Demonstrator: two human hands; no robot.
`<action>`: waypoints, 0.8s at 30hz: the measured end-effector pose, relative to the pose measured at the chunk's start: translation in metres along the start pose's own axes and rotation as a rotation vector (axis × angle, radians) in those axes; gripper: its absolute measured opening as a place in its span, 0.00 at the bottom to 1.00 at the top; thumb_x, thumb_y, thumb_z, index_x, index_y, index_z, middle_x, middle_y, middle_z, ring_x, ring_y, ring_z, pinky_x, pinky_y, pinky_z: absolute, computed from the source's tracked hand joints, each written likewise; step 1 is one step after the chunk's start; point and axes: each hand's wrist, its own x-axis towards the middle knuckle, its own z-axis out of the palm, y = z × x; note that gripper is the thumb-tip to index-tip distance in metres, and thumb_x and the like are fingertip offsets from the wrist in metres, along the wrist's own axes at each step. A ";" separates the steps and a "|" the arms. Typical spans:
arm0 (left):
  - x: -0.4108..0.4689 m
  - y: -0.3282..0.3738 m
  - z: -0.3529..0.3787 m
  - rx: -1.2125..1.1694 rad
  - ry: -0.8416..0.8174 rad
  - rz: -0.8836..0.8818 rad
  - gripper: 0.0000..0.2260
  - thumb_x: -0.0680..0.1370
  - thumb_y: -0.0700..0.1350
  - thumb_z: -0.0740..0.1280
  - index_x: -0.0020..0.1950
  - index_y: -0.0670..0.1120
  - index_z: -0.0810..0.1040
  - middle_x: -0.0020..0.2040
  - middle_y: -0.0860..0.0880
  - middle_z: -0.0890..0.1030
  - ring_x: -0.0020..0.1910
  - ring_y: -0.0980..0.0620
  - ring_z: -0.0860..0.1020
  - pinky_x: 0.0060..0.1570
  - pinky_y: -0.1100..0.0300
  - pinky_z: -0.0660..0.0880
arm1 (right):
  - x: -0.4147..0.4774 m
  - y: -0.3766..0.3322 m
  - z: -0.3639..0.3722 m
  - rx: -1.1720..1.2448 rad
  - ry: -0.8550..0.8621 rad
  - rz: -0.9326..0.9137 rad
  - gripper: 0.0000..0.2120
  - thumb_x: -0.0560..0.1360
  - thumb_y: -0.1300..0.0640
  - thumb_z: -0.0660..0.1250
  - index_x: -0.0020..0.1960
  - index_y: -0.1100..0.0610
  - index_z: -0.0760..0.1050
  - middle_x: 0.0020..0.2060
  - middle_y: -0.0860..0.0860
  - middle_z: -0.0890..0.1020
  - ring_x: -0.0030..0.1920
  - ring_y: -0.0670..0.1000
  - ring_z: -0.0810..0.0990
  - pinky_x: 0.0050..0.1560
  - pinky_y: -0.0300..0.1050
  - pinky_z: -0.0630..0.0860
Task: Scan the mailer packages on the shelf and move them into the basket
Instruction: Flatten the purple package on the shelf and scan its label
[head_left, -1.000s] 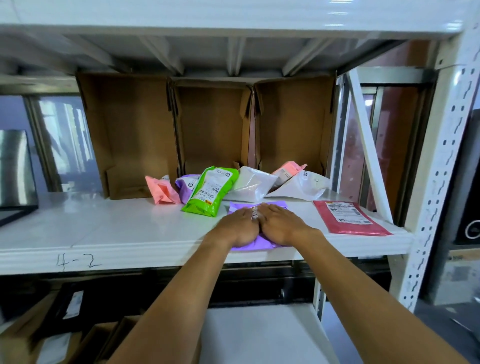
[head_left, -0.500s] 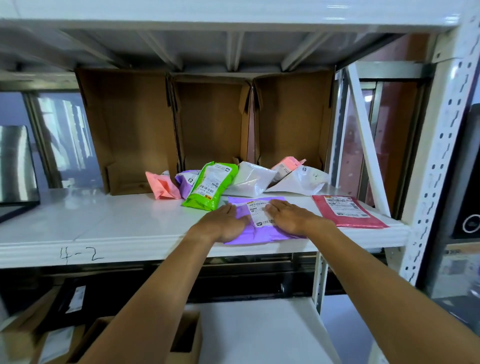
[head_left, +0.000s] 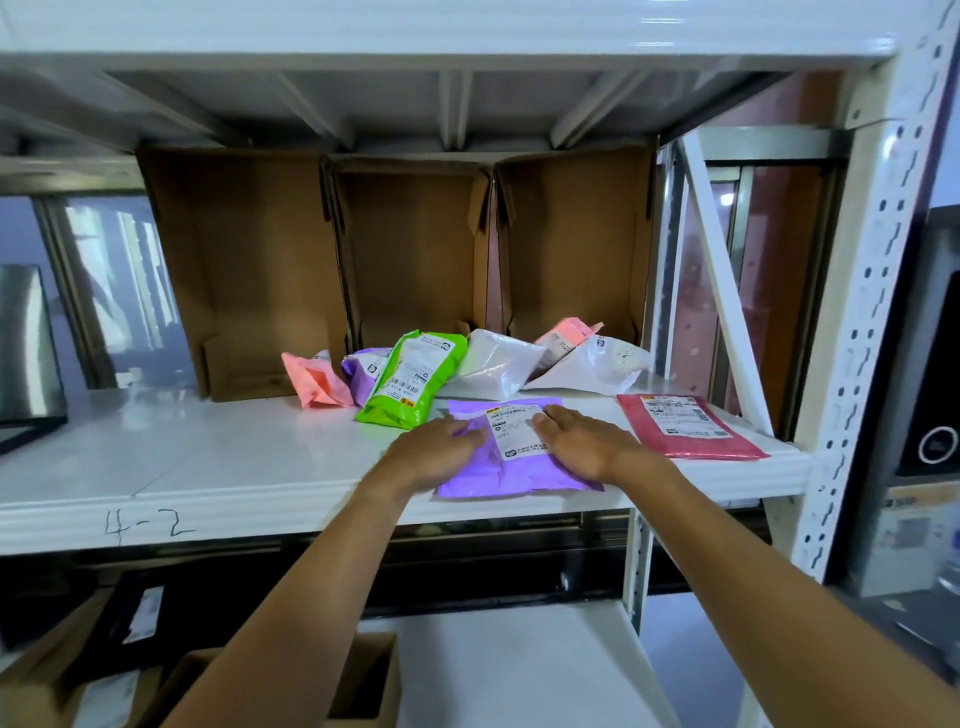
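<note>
Both my hands, left (head_left: 434, 451) and right (head_left: 582, 441), lie flat with fingers straight on the purple mailer (head_left: 511, 457) at the shelf's (head_left: 208, 467) near edge (label up between them), red mailer (head_left: 685, 425) just right, others piled farther back.

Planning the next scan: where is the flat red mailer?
Head view: the flat red plastic mailer lies at the right end of the white shelf, right of the right hand.

Three open cardboard boxes (head_left: 415, 260) stood side by side. Lower down sat another box (head_left: 363, 680), left of a perforated white post (head_left: 872, 312).
</note>
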 end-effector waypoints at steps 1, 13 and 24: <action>0.000 -0.001 0.000 -0.075 0.013 0.012 0.26 0.79 0.64 0.60 0.76 0.57 0.69 0.79 0.54 0.63 0.76 0.50 0.64 0.74 0.54 0.61 | -0.002 0.001 0.001 -0.009 0.027 -0.014 0.30 0.83 0.37 0.40 0.79 0.49 0.56 0.79 0.52 0.61 0.75 0.56 0.64 0.71 0.55 0.63; 0.001 0.021 -0.001 0.221 0.132 0.206 0.16 0.82 0.59 0.58 0.54 0.56 0.84 0.59 0.47 0.82 0.57 0.43 0.77 0.49 0.55 0.73 | 0.002 -0.017 0.003 -0.021 0.044 -0.088 0.20 0.84 0.47 0.49 0.73 0.52 0.66 0.72 0.54 0.70 0.66 0.57 0.73 0.65 0.53 0.69; 0.028 0.016 0.020 0.272 0.355 0.315 0.15 0.82 0.54 0.61 0.64 0.51 0.81 0.59 0.44 0.83 0.59 0.41 0.77 0.58 0.52 0.73 | 0.012 -0.035 0.012 -0.164 0.073 -0.126 0.24 0.83 0.47 0.51 0.75 0.57 0.62 0.74 0.56 0.65 0.72 0.58 0.65 0.71 0.54 0.63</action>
